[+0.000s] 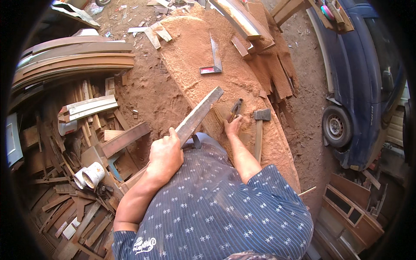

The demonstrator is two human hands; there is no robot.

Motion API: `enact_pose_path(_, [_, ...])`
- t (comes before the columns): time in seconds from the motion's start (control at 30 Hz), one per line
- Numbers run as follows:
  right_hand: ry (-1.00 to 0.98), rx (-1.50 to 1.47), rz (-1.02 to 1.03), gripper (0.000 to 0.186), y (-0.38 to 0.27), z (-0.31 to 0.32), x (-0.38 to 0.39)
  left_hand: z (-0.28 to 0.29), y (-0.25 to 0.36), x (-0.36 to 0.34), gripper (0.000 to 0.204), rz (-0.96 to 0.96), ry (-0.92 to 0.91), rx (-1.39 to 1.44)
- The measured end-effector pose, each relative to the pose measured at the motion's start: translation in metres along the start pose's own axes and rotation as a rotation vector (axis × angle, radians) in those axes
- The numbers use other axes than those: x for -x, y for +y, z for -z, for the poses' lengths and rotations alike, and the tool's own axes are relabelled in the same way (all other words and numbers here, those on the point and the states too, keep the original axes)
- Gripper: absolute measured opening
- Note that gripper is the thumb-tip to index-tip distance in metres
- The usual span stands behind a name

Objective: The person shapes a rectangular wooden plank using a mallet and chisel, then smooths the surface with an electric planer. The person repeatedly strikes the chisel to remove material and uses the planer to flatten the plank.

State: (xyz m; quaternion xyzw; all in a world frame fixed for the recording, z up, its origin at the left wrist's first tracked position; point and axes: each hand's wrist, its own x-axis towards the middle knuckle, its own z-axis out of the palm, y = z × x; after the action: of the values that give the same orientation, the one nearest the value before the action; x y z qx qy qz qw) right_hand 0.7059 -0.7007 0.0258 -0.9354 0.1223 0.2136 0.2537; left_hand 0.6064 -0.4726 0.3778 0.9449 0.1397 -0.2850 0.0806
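Observation:
My left hand (167,155) is wrapped round the lower end of a length of wood (200,112), which slants up and to the right over the sawdust-covered workbench (182,41). My right hand (234,126) is closed at the lower end of a pair of pliers (236,107), whose dark jaws point away from me. Just right of that hand lies a hatchet-like tool (262,115) with a dark blocky metal head and a wooden handle. Farther off, a try square (216,68) rests flat in the sawdust, its long metal blade pointing away.
Stacked planks (78,56) and heaped scrap wood fill the left side, with white buckets (92,174) among them. Long timber (238,19) lies across the bench's far right. A dark blue vehicle (353,86) stands at the right, above a wooden frame (346,208).

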Motion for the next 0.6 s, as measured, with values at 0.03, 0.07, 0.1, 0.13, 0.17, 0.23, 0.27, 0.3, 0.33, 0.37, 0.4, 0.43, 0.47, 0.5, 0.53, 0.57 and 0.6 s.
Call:
enact_pose_path(0.03, [0.078,0.001,0.027,0.072,0.004,-0.003,0.001,-0.004,-0.002,-0.001,0.072,-0.015,0.014,-0.009])
enact_pose_path(0.07, [0.03,-0.061,-0.047,0.064,0.006,-0.005,-0.004,-0.004,-0.004,-0.001,0.071,-0.031,0.028,-0.019])
enact_pose_path(0.1, [-0.014,-0.115,-0.122,0.056,0.011,-0.003,-0.012,-0.002,-0.005,-0.002,0.07,-0.034,0.015,-0.004])
enact_pose_path(0.13, [-0.05,-0.177,-0.195,0.049,0.016,0.0,-0.023,-0.001,-0.007,-0.004,0.068,-0.063,0.025,0.0])
enact_pose_path(0.17, [-0.043,-0.38,-0.281,0.039,0.032,0.002,-0.036,0.001,-0.008,-0.011,0.066,-0.109,0.042,0.0])
enact_pose_path(0.23, [-0.295,-0.469,-0.322,0.041,-0.019,0.051,-0.016,-0.005,-0.022,-0.007,0.062,-0.093,0.071,0.003])
enact_pose_path(0.27, [-0.365,-0.43,-0.292,0.042,-0.025,0.073,-0.013,-0.003,-0.024,-0.007,0.06,-0.127,0.1,-0.014])
enact_pose_path(0.3, [-0.381,-0.332,-0.146,0.04,-0.018,0.088,-0.015,0.0,-0.026,-0.009,0.059,-0.171,0.13,-0.034])
enact_pose_path(0.33, [-0.346,-0.214,0.036,0.038,-0.016,0.103,-0.015,0.001,-0.028,-0.012,0.059,-0.178,0.128,-0.038])
enact_pose_path(0.37, [-0.31,-0.091,0.216,0.036,-0.014,0.117,-0.015,-0.001,-0.03,-0.017,0.059,-0.184,0.125,-0.041])
enact_pose_path(0.4, [-0.272,0.039,0.389,0.034,-0.017,0.133,-0.015,-0.002,-0.028,-0.022,0.059,-0.192,0.12,-0.042])
enact_pose_path(0.43, [-0.255,0.208,0.484,0.029,-0.037,0.152,-0.006,0.0,-0.03,-0.022,0.058,-0.176,0.097,-0.022])
enact_pose_path(0.47, [-0.282,0.307,0.543,0.031,-0.049,0.165,-0.002,0.004,-0.031,-0.023,0.057,-0.165,0.074,-0.004])
enact_pose_path(0.5, [-0.307,0.407,0.599,0.036,-0.057,0.177,-0.001,0.006,-0.032,-0.024,0.056,-0.156,0.051,0.014])
enact_pose_path(0.53, [-0.333,0.509,0.649,0.043,-0.067,0.19,0.002,0.006,-0.033,-0.026,0.056,-0.152,0.054,0.009])
enact_pose_path(0.57, [-0.382,0.611,0.627,0.054,-0.087,0.203,0.012,0.007,-0.035,-0.026,0.056,-0.145,0.056,0.006])
enact_pose_path(0.6, [-0.347,0.672,0.684,0.054,-0.098,0.209,0.015,0.007,-0.035,-0.027,0.056,-0.138,0.06,0.002])
